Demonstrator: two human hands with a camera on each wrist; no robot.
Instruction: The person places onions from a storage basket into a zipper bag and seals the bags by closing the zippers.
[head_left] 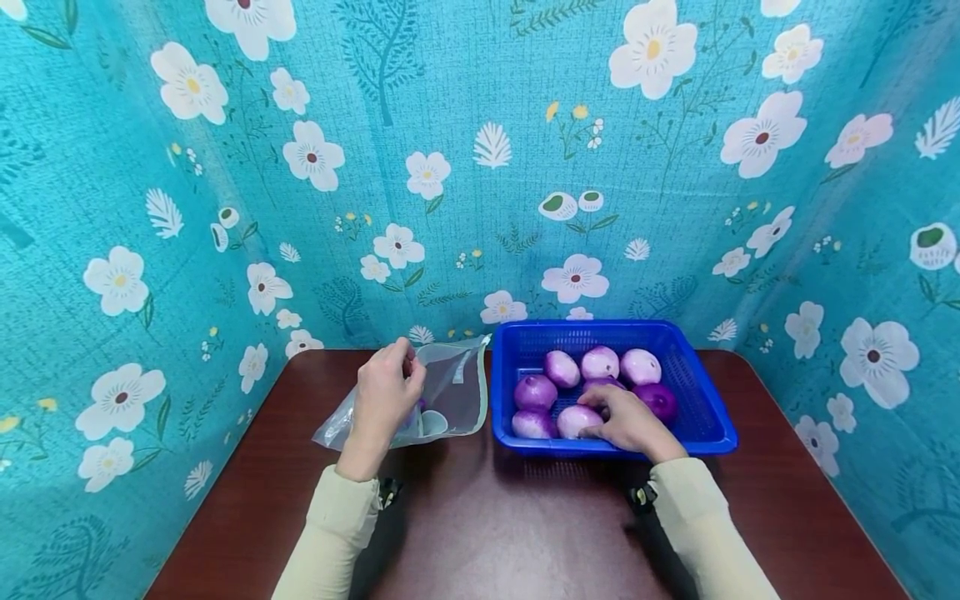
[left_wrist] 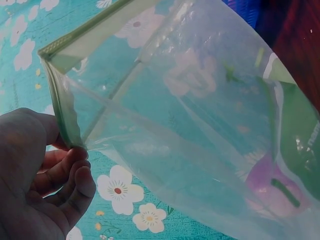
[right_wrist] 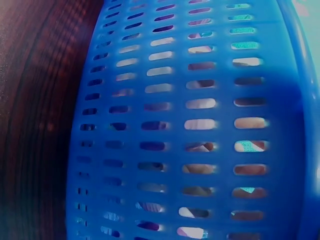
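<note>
My left hand (head_left: 387, 387) pinches the greenish zip edge of a clear plastic bag (head_left: 457, 383), its mouth spread toward the basket. Through the film in the left wrist view, a purple-and-white onion (left_wrist: 275, 187) shows low in the bag beside a green printed panel. My right hand (head_left: 630, 418) reaches over the near rim of a blue plastic basket (head_left: 693, 400), thumb and fingers around a red onion (head_left: 577, 422) at the front. Several other red onions (head_left: 601, 363) lie around it. In the right wrist view, the slotted basket wall (right_wrist: 170, 112) hides most of that hand.
The bag and basket stand side by side at the back of a dark brown table (head_left: 480, 517). A blue flowered cloth (head_left: 465, 208) hangs right behind them and on both sides.
</note>
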